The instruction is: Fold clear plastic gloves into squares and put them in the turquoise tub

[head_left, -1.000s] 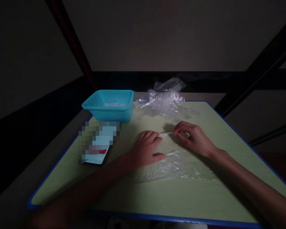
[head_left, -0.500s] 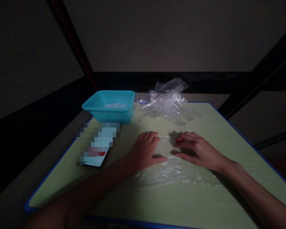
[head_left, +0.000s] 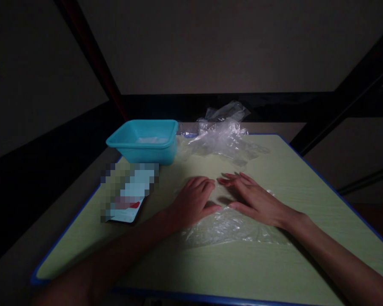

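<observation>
A clear plastic bag (head_left: 232,227) lies spread on the table in front of me, its film wrinkled along the near side. My left hand (head_left: 193,199) rests on the bag's left part, palm down, with the thumb apart from the fingers. Over the bag's right part is my right hand (head_left: 250,195), its fingers stretched toward the left hand and the thumb spread. A small gap separates the two hands. Both hands cover part of the bag, and I cannot tell whether the right fingertips touch the film.
A turquoise plastic basin (head_left: 140,145) with something whitish inside stands at the table's back left. In front of it lies a phone (head_left: 126,214) with a lit, partly blurred screen. Crumpled clear plastic bags (head_left: 223,138) are heaped at the back of the blue-edged table (head_left: 166,272).
My right hand has moved a little left, toward the left hand, and its fingers have straightened. The left hand has stayed nearly in place. The whole view has shifted slightly.
</observation>
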A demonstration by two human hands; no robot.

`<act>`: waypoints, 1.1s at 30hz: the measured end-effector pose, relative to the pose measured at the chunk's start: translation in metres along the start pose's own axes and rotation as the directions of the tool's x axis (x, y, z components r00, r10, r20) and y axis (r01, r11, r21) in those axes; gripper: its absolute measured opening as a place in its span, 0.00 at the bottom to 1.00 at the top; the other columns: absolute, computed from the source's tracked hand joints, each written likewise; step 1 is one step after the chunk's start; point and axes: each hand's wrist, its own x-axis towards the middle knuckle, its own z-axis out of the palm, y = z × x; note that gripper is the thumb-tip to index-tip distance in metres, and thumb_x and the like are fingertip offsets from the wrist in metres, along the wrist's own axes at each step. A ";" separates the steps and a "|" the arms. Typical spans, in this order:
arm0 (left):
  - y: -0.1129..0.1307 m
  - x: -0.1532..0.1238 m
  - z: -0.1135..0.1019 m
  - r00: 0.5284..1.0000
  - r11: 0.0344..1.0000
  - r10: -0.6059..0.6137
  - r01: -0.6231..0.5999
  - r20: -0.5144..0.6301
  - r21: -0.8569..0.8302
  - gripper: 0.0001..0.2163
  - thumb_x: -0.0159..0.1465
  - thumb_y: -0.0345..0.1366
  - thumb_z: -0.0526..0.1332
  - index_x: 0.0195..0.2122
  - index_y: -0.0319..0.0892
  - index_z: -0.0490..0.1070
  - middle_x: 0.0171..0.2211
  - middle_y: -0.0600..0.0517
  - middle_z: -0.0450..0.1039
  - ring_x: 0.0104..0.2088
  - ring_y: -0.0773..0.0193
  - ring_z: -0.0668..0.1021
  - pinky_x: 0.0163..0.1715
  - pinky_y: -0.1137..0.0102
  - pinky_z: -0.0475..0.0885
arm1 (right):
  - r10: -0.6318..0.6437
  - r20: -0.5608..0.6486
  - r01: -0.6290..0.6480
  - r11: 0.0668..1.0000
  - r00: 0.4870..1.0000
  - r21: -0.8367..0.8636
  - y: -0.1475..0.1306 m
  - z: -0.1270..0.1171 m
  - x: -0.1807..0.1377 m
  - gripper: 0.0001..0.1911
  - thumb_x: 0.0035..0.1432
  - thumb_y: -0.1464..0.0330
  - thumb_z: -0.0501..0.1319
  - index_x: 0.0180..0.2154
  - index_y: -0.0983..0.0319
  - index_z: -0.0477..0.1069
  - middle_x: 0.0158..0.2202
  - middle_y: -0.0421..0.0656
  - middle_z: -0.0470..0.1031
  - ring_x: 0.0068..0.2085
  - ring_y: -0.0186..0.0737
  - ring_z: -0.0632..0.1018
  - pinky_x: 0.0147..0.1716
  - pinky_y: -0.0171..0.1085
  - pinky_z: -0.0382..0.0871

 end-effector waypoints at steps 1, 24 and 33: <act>0.000 0.000 0.000 1.000 1.000 -0.001 0.001 0.001 -0.003 0.17 0.60 0.42 0.60 0.45 0.38 0.61 0.48 0.43 0.68 0.51 0.53 0.68 0.51 0.58 0.62 | 0.000 0.000 0.000 1.000 1.000 0.004 0.000 0.000 0.000 0.27 0.61 0.51 0.48 0.54 0.62 0.58 0.53 0.55 0.69 0.59 0.52 0.64 0.55 0.61 0.54; 0.001 -0.002 -0.006 0.959 0.959 0.277 -0.280 -0.058 -0.051 0.10 0.64 0.36 0.55 0.41 0.37 0.70 0.50 0.41 0.65 0.52 0.55 0.66 0.52 0.60 0.62 | -0.063 0.089 0.059 0.997 0.994 0.044 0.004 -0.024 -0.005 0.07 0.57 0.73 0.56 0.30 0.62 0.71 0.33 0.45 0.69 0.38 0.40 0.71 0.39 0.40 0.65; 0.004 -0.003 -0.002 0.937 0.937 0.348 -0.349 0.036 0.014 0.16 0.62 0.40 0.57 0.48 0.39 0.69 0.52 0.39 0.63 0.54 0.51 0.64 0.54 0.54 0.60 | -0.050 0.059 0.046 0.997 0.997 0.065 0.006 -0.024 -0.006 0.08 0.59 0.72 0.54 0.29 0.63 0.69 0.33 0.45 0.68 0.37 0.40 0.69 0.38 0.41 0.64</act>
